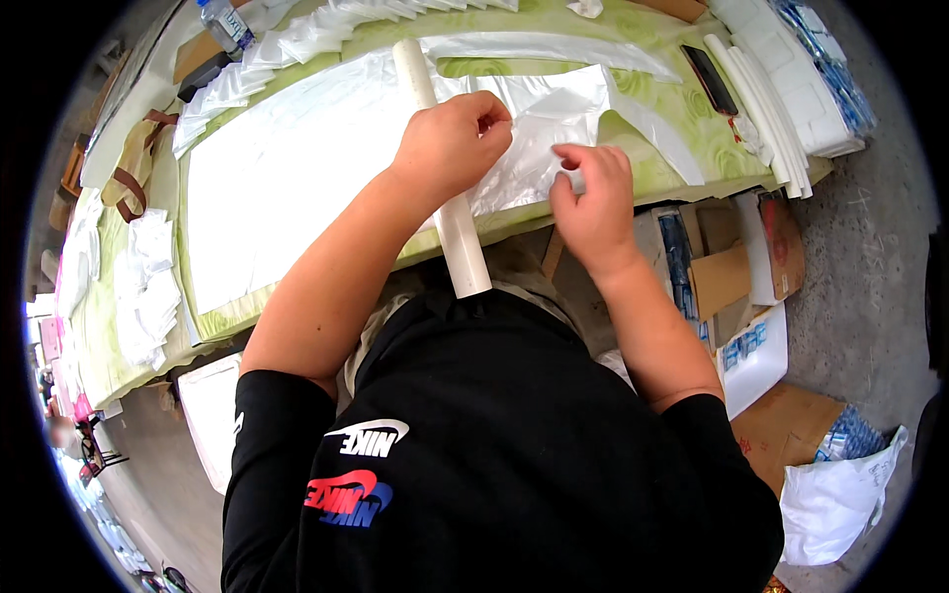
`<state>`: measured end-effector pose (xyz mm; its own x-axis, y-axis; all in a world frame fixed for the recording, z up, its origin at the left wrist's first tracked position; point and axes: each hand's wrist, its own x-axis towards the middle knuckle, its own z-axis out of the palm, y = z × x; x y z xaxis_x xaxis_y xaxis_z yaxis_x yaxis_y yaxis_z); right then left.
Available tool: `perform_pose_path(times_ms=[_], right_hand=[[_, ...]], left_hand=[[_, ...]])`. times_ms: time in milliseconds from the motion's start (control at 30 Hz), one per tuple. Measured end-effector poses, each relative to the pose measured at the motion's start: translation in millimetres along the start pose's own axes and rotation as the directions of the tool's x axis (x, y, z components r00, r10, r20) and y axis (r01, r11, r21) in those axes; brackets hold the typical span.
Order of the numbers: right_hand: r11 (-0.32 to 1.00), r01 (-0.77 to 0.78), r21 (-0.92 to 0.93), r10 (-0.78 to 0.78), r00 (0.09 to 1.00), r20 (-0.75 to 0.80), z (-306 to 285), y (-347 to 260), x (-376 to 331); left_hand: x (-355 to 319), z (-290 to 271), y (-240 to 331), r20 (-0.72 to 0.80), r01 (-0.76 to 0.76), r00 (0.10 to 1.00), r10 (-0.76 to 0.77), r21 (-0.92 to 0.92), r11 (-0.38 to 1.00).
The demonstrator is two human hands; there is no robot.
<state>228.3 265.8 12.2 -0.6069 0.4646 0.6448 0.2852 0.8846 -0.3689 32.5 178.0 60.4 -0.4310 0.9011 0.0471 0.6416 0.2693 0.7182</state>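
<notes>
A cream-white tube (461, 242) lies crosswise on the table, its near end sticking out past the front edge toward my waist. My left hand (453, 143) is over the tube, fingers curled and closed; what they pinch, if anything, is hidden. To the tube's right, a crinkled clear plastic film (544, 124) spreads between my two hands. At the film's right side is my right hand (598, 198), its thumb and forefinger bent with a gap between them. Left of the tube, a large flat white sheet (287, 188) covers much of the table.
Folded clear plastic bags (297, 44) line the far side, with a bottle (225, 27) at far left. A phone (709, 81) and white rods (761, 114) lie at right. Cardboard boxes (720, 282) stand below the table; a white sack (835, 504) sits on the floor.
</notes>
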Motion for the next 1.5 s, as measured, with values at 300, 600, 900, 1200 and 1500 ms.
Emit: perform_pose_path(times_ms=[300, 600, 900, 1200, 1500], right_hand=[[1.000, 0.012, -0.010, -0.009, 0.974, 0.226, 3, -3, 7], [0.992, 0.122, 0.022, -0.123, 0.954, 0.272, 11, -19, 20], [0.995, -0.092, -0.046, 0.103, 0.900, 0.423, -22, -22, 14], [0.943, -0.246, 0.225, 0.159, 0.925, 0.345, 33, 4, 42], [0.967, -0.249, -0.058, 0.255, 0.929, 0.269, 55, 70, 46]], left_hand=[[8, 2, -10, -0.051, -0.138, 0.989, 0.141, 0.045, 0.989], [11, 18, -20, -0.258, -0.432, 0.850, 0.459, 0.157, 0.888], [7, 15, -20, -0.257, -0.269, 0.934, 0.249, -0.043, 0.962], [-18, -21, -108, -0.458, -0.142, 0.840, 0.291, 0.331, 0.933], [-47, -58, -126, -0.211, 0.347, 0.938, -0.276, 0.569, 0.746]])
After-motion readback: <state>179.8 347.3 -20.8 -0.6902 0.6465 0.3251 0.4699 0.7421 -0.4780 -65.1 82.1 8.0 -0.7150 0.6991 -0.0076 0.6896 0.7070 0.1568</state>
